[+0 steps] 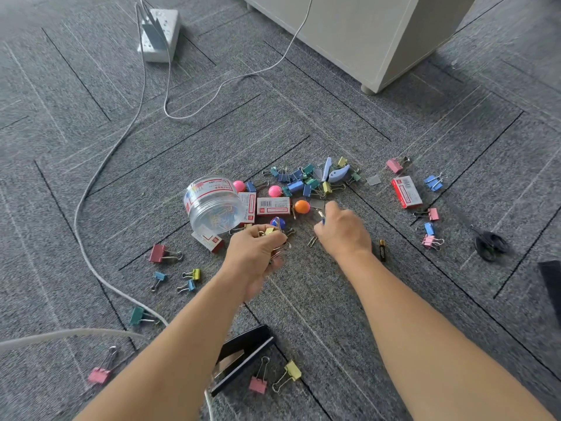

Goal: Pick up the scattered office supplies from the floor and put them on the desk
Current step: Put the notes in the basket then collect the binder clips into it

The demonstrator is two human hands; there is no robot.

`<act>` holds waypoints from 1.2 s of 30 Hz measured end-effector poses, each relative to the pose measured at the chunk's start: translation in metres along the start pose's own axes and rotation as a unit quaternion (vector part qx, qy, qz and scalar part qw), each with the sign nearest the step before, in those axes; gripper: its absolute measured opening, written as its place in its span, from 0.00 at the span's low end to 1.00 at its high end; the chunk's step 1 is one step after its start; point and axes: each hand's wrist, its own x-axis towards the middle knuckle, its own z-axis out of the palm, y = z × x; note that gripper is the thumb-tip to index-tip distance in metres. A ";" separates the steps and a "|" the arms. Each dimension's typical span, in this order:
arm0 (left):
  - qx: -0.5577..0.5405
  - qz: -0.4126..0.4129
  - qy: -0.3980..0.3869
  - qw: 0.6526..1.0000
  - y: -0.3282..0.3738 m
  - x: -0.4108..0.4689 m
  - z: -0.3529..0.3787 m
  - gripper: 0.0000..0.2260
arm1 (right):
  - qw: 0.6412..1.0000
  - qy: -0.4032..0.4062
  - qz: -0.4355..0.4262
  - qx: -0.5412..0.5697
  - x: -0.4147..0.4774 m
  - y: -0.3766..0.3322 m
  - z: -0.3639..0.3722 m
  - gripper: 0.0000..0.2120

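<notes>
Gathering step, early. Left hand (258, 253): fingers curled round a bunch of binder clips (277, 243). Right hand (343, 229): small item (322, 218) pinched at fingertips, kind unclear. Clip heap (303, 180): floor, just beyond; to be collected next, then carried to the desk (349, 41)

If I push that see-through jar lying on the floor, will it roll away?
Probably: the clear plastic jar lies on its round side, so it should roll. The carpet would likely slow it, and the red-and-white boxes beside it may block it. It looks nearly empty, so probably light.
</notes>
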 end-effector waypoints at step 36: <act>0.070 0.208 0.110 0.969 0.546 -0.669 -0.117 0.03 | 0.949 -0.159 -0.112 0.248 -0.233 -0.368 -0.803 0.10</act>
